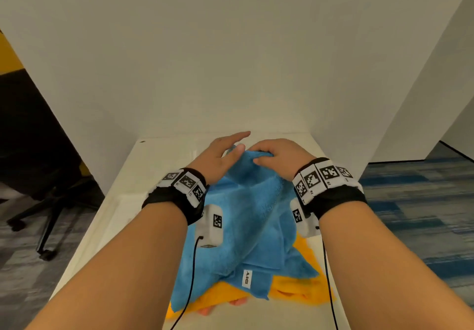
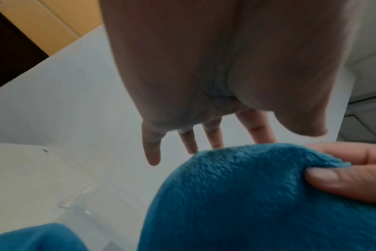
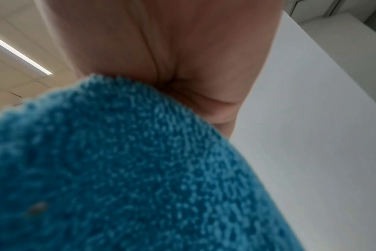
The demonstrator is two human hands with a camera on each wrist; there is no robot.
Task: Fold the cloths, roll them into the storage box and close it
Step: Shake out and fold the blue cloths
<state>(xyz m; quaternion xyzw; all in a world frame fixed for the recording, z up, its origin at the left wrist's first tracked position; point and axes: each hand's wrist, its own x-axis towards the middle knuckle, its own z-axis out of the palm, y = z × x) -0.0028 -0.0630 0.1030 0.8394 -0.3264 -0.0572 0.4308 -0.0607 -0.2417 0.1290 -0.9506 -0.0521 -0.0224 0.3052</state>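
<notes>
A blue cloth [image 1: 246, 217] hangs lifted over the white table, its lower part draped on an orange cloth [image 1: 289, 286]. My right hand [image 1: 275, 154] pinches the blue cloth's top edge between thumb and fingers. My left hand [image 1: 223, 150] is beside it with fingers straight, thumb lying against the cloth. In the left wrist view the left fingers [image 2: 151, 149] are spread above the blue cloth [image 2: 247, 195], and the right hand's thumb [image 2: 344, 180] pinches the fold. The right wrist view is filled by blue cloth [image 3: 129, 169] under the palm. A clear storage box [image 2: 54, 186] lies left of the cloth.
The white table [image 1: 123, 214] is walled by white panels at the back and both sides. A black office chair [image 1: 38, 176] stands on the floor to the left. Blue carpet [image 1: 423, 214] lies to the right. Cables run from both wrist cameras.
</notes>
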